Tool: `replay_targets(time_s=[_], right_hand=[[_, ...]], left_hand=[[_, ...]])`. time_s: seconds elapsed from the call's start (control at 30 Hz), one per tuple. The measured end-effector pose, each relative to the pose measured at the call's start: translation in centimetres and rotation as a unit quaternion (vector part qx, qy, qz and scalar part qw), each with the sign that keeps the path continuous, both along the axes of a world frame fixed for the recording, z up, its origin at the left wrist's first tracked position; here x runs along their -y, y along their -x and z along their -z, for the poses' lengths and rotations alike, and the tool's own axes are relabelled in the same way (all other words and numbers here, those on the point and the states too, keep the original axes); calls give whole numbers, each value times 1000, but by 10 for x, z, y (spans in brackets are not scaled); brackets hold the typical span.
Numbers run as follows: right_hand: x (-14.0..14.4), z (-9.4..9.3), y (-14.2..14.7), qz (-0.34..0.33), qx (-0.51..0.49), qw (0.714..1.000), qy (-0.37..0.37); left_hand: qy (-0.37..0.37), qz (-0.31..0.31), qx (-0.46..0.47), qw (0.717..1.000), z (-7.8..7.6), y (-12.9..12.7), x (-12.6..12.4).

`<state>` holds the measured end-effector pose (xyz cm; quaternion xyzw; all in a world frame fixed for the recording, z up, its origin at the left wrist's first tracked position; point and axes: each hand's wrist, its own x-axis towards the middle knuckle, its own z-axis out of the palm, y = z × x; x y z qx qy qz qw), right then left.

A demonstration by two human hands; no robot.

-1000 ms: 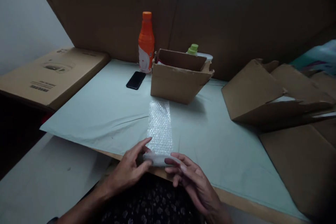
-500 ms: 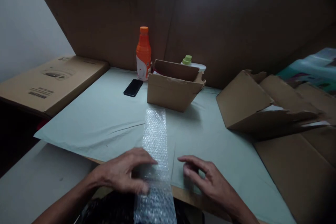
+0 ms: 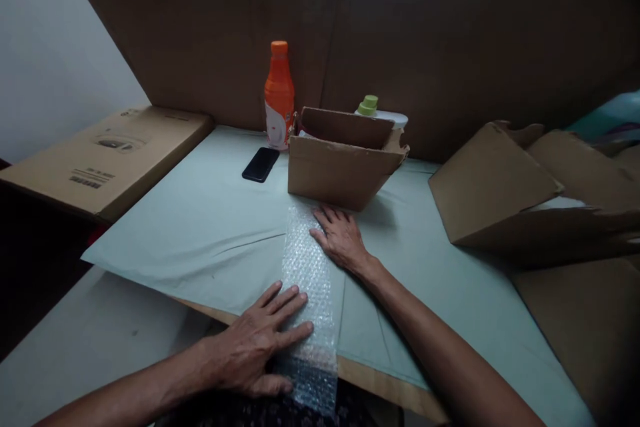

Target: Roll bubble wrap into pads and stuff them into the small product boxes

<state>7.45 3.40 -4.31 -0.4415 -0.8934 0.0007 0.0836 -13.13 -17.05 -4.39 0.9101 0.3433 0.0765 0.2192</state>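
Note:
A strip of clear bubble wrap (image 3: 309, 260) lies lengthwise on the pale green table cover (image 3: 200, 213), its near end hanging over the table's front edge. My left hand (image 3: 260, 340) rests spread on the strip's near part, fingers apart, the thumb close to the overhanging end. At the strip's far end, my right hand (image 3: 341, 237) lies flat with its fingertips on the upper right corner. Just behind those fingertips stands an open cardboard box (image 3: 340, 173); something inside shows only slightly.
Left of the box are a black phone (image 3: 261, 165) and an orange bottle (image 3: 279, 97). A green-capped white bottle (image 3: 387, 118) stands behind it. Open cardboard boxes (image 3: 493, 180) crowd the right side. A flat carton (image 3: 115, 153) lies at left; a tall cardboard panel (image 3: 425, 47) closes the back.
My right hand has reached forward from the table's front edge to the strip's far end. My left hand has flattened and spread on the wrap. The view has tilted downward slightly.

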Motion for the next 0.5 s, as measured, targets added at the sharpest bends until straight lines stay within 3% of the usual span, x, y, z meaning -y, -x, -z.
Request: replay_targets(time_s=[0.13, 0.3, 0.5], right_hand=[[4, 2, 2, 31, -1, 1000, 3], [9, 6, 13, 67, 0, 998, 0], [11, -9, 6, 68, 5, 998, -11]], left_hand=[[-46, 9, -24, 999, 8, 16, 19], [-125, -7, -42, 991, 16, 11, 30], [-172, 24, 77, 982, 24, 4, 26]])
